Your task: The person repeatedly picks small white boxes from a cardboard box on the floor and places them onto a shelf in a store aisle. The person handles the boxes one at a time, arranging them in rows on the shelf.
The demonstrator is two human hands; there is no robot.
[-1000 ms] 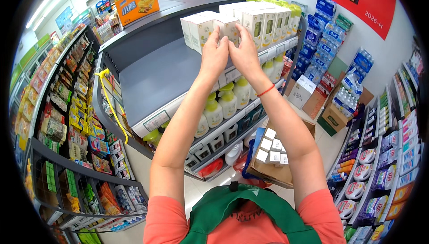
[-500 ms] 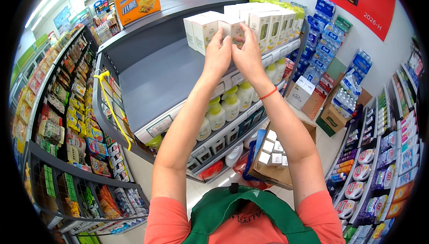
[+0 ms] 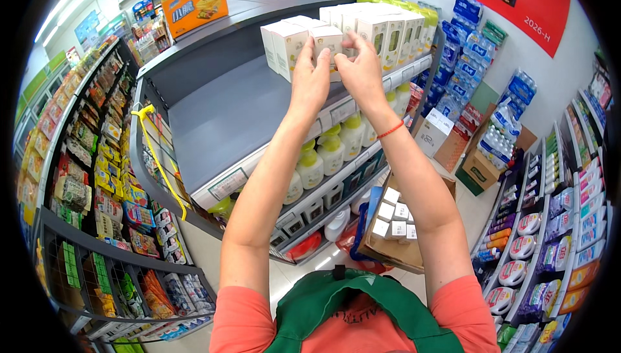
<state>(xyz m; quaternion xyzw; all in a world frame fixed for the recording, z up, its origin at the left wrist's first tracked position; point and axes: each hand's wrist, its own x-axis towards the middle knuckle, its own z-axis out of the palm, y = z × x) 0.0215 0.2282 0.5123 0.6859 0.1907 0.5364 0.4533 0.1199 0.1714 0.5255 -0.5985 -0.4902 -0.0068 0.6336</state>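
A slim white box [image 3: 328,41] stands at the front of a row on the grey top shelf [image 3: 220,110]. My left hand [image 3: 310,84] grips its left side, fingers pointing up along it. From the right, my right hand [image 3: 359,71] holds the same box, with its fingers bent and its thumb near the front face. Two more white boxes [image 3: 284,49] stand just left of it. To the right is a block of similar boxes with green windows [image 3: 392,44]. My hands partly hide the held box's lower front.
Below, a lower shelf carries white bottles with green caps [image 3: 332,152]. An open cardboard carton [image 3: 381,249] with several white boxes stands by my right arm. A yellow cord [image 3: 158,155] hangs at the shelf's left end. Stocked racks [image 3: 517,249] flank both sides.
My thumbs have moved a little apart, and my right fingers have shifted slightly on the box. The whole view has slid a few pixels; the boxes stand as before.
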